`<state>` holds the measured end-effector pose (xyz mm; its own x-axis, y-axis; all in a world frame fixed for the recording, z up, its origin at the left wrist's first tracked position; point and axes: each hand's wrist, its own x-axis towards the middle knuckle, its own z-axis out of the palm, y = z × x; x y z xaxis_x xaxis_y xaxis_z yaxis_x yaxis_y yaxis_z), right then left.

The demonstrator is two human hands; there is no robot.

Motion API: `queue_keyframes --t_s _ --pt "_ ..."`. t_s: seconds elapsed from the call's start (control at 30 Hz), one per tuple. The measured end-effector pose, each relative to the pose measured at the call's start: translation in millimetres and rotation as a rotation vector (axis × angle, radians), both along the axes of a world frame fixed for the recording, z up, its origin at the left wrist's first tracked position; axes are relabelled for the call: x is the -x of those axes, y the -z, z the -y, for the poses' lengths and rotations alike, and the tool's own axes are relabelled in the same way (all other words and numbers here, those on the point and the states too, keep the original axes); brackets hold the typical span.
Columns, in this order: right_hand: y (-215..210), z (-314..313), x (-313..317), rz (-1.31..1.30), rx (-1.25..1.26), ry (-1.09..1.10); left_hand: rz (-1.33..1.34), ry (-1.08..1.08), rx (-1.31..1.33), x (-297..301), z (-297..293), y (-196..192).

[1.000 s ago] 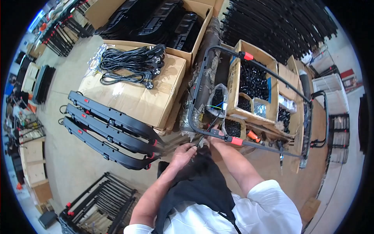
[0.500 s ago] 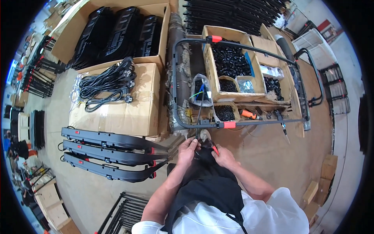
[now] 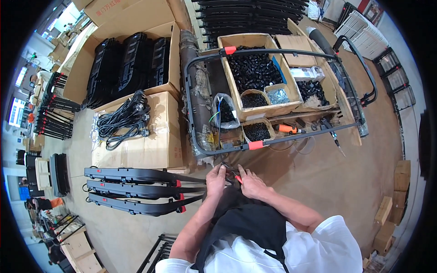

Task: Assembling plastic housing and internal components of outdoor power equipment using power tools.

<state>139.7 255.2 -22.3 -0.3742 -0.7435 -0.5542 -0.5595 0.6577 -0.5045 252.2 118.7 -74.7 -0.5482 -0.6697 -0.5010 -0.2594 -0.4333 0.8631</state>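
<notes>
Coiled black cables on carton, perhaps screws in box

This is a workshop or a small factory assembly hall. Open cardboard boxes hold black parts, a wooden tray is full of small black pieces, power cables lie bundled, and black metal frames lie on the floor.

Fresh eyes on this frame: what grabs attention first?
Dead centre, the left hand and right hand meet close together over a small red-handled tool, just below the dark tubular frame with orange clips. Behind that frame, an open cardboard box is heaped with small black parts. To the left, coiled black power cords lie on a closed carton, with long black rails stacked on the floor below.
</notes>
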Motion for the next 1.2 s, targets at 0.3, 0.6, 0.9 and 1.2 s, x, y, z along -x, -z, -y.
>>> queue_keyframes --t_s 0.3,0.6,0.9,1.2 --pt "-12 -4 10 -0.265 0.062 -0.176 0.163 0.119 0.212 3 -1 -14" --pt "-32 -20 16 -0.271 0.220 -0.194 0.315 0.166 0.158 17 19 -18" --pt "-51 -18 -4 -0.150 0.213 -0.081 0.738 0.517 0.940 36 70 -91" --pt "-46 25 -58 -0.331 0.210 0.166 0.471 0.966 1.347 75 136 -65"
